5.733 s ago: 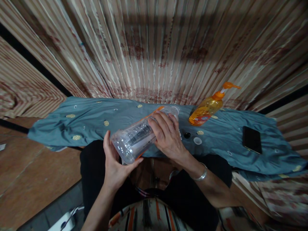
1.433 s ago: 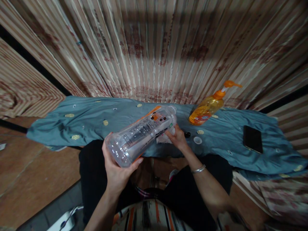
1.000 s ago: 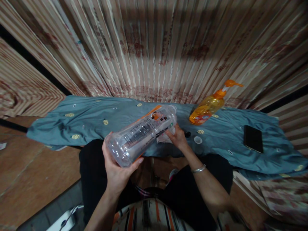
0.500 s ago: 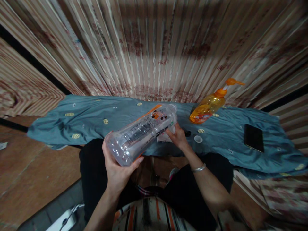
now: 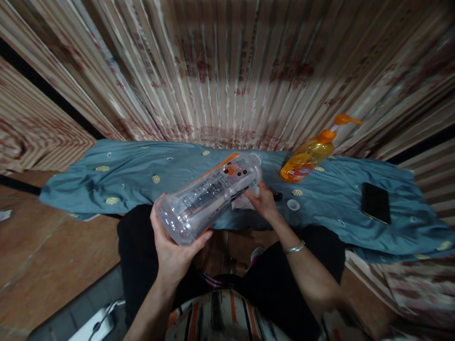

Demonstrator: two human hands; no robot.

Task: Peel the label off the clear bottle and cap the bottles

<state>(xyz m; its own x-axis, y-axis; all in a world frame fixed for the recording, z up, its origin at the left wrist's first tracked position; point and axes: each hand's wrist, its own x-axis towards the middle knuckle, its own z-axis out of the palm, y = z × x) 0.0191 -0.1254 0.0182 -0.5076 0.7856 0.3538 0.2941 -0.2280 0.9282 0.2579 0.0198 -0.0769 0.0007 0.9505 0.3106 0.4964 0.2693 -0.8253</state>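
Observation:
A large clear plastic bottle (image 5: 209, 196) with an orange and printed label lies tilted across my two hands. Its wide base rests in my left hand (image 5: 174, 246), whose fingers wrap round it from below. My right hand (image 5: 263, 201) grips the bottle near its neck, at the upper right; part of its fingers is hidden behind the bottle. Under the right hand a whitish item (image 5: 242, 203) shows on the cloth. Just right of that hand are a small black object (image 5: 277, 196) and a round white cap (image 5: 293, 205).
An orange pump bottle (image 5: 302, 161) of yellow liquid stands on the blue-green cloth (image 5: 135, 175), with a black phone (image 5: 376, 202) farther right. Pleated curtains (image 5: 227, 71) rise behind. A white device with a cable (image 5: 97, 324) lies at lower left.

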